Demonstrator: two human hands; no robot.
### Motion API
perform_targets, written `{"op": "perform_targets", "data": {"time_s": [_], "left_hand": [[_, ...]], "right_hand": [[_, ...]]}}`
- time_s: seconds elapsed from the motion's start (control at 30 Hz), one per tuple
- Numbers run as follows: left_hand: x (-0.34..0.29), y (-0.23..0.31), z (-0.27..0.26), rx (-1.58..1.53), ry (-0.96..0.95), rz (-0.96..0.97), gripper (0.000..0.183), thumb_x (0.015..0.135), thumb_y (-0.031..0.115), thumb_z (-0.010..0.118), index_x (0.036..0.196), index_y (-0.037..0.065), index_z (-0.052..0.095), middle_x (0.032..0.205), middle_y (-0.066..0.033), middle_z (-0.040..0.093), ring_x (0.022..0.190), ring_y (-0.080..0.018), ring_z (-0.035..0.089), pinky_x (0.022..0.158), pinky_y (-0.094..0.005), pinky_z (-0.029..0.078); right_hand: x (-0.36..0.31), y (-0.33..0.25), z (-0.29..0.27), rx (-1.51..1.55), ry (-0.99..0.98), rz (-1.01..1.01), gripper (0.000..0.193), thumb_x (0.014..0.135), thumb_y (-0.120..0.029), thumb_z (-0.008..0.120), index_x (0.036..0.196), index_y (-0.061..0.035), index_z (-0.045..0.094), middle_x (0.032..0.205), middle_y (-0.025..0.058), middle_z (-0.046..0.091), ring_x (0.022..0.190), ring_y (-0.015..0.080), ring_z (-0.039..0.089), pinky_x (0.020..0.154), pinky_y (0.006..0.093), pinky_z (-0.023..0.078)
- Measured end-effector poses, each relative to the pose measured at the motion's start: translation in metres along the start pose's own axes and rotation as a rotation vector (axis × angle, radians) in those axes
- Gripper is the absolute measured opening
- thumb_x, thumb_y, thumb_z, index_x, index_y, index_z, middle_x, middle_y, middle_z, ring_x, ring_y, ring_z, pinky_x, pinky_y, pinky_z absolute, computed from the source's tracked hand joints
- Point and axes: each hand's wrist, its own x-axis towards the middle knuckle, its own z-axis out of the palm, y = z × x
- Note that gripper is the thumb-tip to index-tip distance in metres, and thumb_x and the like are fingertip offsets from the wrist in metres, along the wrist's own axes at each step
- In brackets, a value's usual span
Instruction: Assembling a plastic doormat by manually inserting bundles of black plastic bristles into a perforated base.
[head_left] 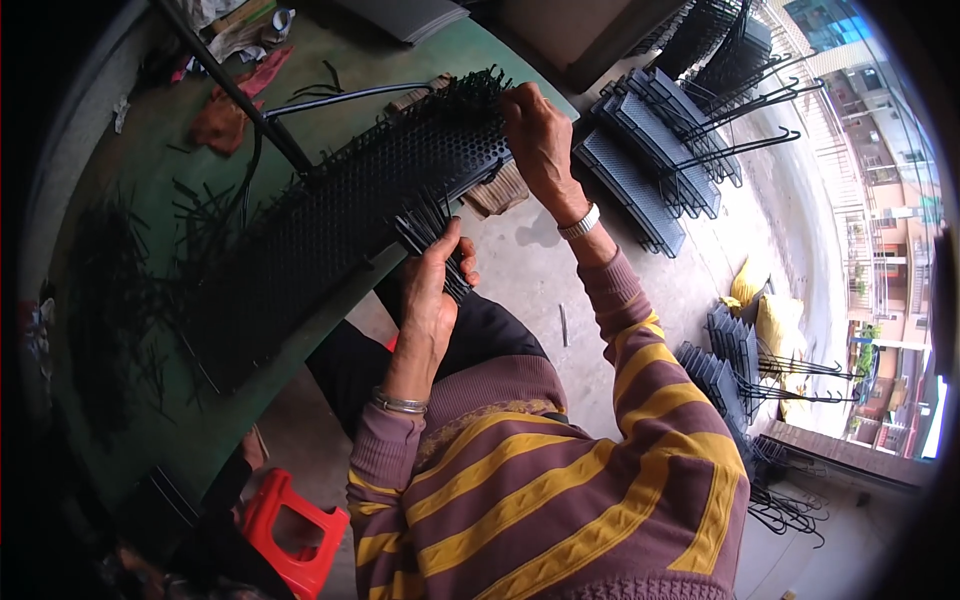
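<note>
Just above the lap, left hand [432, 295] closed round a bundle of thin black strips [425, 228], thumb pressed along the near side, strip ends fanning out past the top of the fist. Bangle [400, 403] on that wrist, striped yellow-and-mauve sweater [540, 480] behind it. Red plastic stool [312, 568] low on the left, next to the table.

Right hand [540, 140] is further out, fingers curled in at the upper right end of a long black perforated panel [350, 190]; can't tell whether a strip is pinched there (fingertips turned away from view). Pale band [580, 222] on the right wrist.

Panel lies slantwise across a green tabletop [330, 60], its far edge fringed with short black strips, thickest beside the right hand. Dark metal bar [240, 90] slopes down to the panel's far side. Heap of loose strips [110, 290] on the table at left; reddish-brown rag [222, 125] beyond.

Out on the floor, right side: dark mesh racks [640, 160] with long wire hooks, stacked leaning; second group of racks [730, 365] lower down, near yellow sacks [780, 330]. Farthest off, buildings [890, 250] across the street.
</note>
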Motion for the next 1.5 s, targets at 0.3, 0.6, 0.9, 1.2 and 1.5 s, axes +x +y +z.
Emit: {"op": "perform_targets", "data": {"time_s": [0.3,0.6,0.9,1.2,1.5], "left_hand": [[-0.007,0.0,0.007,0.043,0.022,0.037,0.016,0.089,0.02,0.065,0.084,0.007,0.058,0.072,-0.0047,0.059,0.058,-0.0113,0.051,0.049,-0.025,0.038],[-0.013,0.003,0.011,0.068,0.058,0.052,0.017,0.087,0.021,0.067,0.089,0.005,0.061,0.079,-0.0091,0.065,0.06,-0.013,0.055,0.048,-0.0255,0.039],[-0.012,0.0,0.01,0.067,0.066,0.045,0.024,0.084,0.024,0.069,0.101,0.008,0.061,0.091,-0.0107,0.068,0.075,-0.0178,0.064,0.057,-0.0292,0.048],[0.007,-0.006,-0.008,-0.046,0.103,-0.015,0.023,0.089,0.023,0.066,0.106,0.009,0.06,0.085,-0.0064,0.064,0.071,-0.0137,0.059,0.06,-0.0321,0.051],[-0.008,0.003,0.011,-0.019,0.059,0.065,0.017,0.085,0.021,0.07,0.095,0.01,0.062,0.076,-0.0057,0.064,0.059,-0.0095,0.053,0.047,-0.0233,0.04]], "right_hand": [[0.001,0.0,0.009,0.016,-0.173,-0.06,0.004,0.084,-0.012,0.059,0.087,-0.0095,0.062,0.078,0.0119,0.057,0.069,0.0318,0.058,0.062,0.0397,0.044],[-0.009,-0.022,-0.01,-0.191,-0.265,-0.007,0.012,0.085,-0.021,0.063,0.092,-0.0111,0.066,0.083,0.0094,0.06,0.074,0.0251,0.059,0.066,0.0367,0.045],[-0.027,-0.046,-0.043,0.499,-0.647,0.454,0.011,0.09,-0.007,0.058,0.095,0.0024,0.06,0.079,0.0051,0.065,0.069,0.0098,0.061,0.064,0.0241,0.049],[0.005,-0.006,-0.016,0.074,0.036,-0.036,0.005,0.088,-0.003,0.057,0.092,-0.0026,0.055,0.07,0.0104,0.059,0.056,0.0174,0.056,0.053,0.0296,0.045],[0.003,0.003,-0.015,0.153,-0.059,0.084,0.006,0.088,-0.007,0.058,0.091,-0.0025,0.06,0.075,0.0104,0.063,0.063,0.015,0.061,0.057,0.0275,0.048]]}}
